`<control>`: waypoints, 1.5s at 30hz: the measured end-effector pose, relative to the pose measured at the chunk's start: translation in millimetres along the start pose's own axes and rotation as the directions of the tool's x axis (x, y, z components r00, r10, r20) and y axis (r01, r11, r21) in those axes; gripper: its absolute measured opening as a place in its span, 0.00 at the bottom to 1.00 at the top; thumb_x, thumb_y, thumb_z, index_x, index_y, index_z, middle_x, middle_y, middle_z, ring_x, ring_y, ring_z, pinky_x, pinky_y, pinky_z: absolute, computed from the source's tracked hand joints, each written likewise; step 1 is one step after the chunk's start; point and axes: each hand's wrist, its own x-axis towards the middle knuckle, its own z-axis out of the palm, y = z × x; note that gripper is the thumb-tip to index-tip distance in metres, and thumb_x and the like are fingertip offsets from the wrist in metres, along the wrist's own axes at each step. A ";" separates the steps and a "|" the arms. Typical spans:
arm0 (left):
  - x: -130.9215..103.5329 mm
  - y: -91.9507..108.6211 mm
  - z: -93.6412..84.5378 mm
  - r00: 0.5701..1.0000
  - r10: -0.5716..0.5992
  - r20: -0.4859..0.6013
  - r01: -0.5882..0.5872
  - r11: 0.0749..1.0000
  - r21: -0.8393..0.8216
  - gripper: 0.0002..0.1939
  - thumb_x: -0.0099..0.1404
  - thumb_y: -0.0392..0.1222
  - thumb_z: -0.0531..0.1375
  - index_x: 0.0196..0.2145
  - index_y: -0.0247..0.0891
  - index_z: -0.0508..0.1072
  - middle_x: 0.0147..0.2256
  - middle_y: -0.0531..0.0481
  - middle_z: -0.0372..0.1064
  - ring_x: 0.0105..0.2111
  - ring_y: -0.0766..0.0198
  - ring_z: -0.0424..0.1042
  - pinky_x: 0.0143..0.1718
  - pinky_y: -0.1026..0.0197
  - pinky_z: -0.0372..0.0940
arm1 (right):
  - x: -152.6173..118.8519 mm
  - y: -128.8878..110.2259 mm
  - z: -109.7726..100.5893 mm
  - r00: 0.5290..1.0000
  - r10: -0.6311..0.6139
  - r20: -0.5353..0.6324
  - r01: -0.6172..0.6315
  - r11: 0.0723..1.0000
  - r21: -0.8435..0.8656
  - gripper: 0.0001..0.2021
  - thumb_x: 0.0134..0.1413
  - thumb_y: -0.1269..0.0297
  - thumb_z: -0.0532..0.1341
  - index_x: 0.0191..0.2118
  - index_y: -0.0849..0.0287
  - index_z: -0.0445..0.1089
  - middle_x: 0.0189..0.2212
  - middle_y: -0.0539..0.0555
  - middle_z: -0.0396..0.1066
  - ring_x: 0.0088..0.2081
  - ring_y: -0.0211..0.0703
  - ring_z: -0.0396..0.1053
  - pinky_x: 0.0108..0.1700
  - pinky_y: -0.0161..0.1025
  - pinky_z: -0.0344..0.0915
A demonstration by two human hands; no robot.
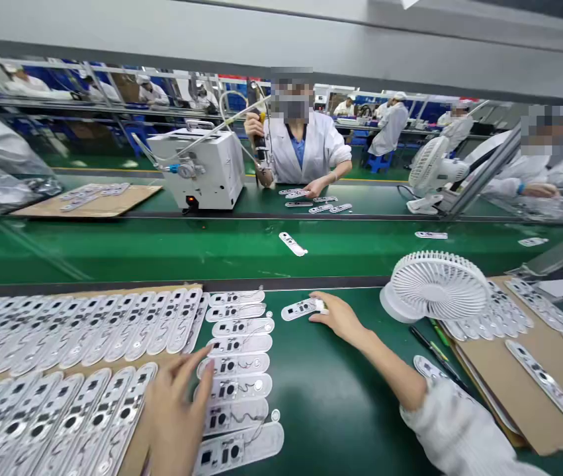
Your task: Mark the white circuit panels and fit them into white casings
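Note:
My right hand (343, 322) pinches the near end of a small white oblong housing (297, 309) with dark electronic parts on it, just over the green bench. My left hand (179, 410) reaches over the left ends of a column of similar white housings (240, 365), its thumb and fingers apart. Its fingertips are close to the housings in the middle of that column; whether they touch is unclear. Thin wires and small round discs show on several of these housings. Left of this hand, rows of white housings (87, 330) lie side by side on cardboard.
A white fan (437, 287) stands right of my right hand, with pens (437, 350) and cardboard (524, 396) bearing more housings beside it. Beyond the green conveyor belt (202, 248), a co-worker (305, 145) holds an upright tool near a white machine (199, 165). A beam (261, 39) crosses overhead.

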 end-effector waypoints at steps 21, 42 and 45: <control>-16.0 100.1 33.5 0.799 -0.095 0.594 0.579 0.392 -0.715 0.23 0.52 0.47 0.70 0.45 0.38 0.76 0.47 0.43 0.77 0.50 0.51 0.73 0.52 0.53 0.69 | -99.0 -59.1 -25.4 0.976 -0.128 0.178 0.054 0.927 0.372 0.18 0.63 0.50 0.56 0.53 0.52 0.55 0.40 0.50 0.65 0.35 0.39 0.63 0.36 0.35 0.63; -25.7 119.0 14.0 0.924 -0.087 0.373 0.348 0.598 -0.722 0.23 0.51 0.53 0.70 0.43 0.42 0.78 0.46 0.47 0.77 0.48 0.49 0.75 0.50 0.54 0.71 | -101.4 -51.7 -6.4 0.816 -0.528 -0.236 0.563 0.818 0.115 0.16 0.66 0.55 0.54 0.56 0.48 0.65 0.46 0.51 0.74 0.48 0.41 0.70 0.63 0.49 0.48; -26.6 116.7 15.5 0.924 -0.091 0.370 0.350 0.588 -0.729 0.22 0.50 0.52 0.70 0.42 0.42 0.78 0.46 0.47 0.77 0.48 0.50 0.74 0.50 0.55 0.71 | -102.8 -54.9 -7.1 0.806 -0.547 -0.226 0.573 0.816 0.069 0.16 0.67 0.57 0.54 0.57 0.48 0.63 0.45 0.51 0.74 0.47 0.40 0.71 0.63 0.49 0.47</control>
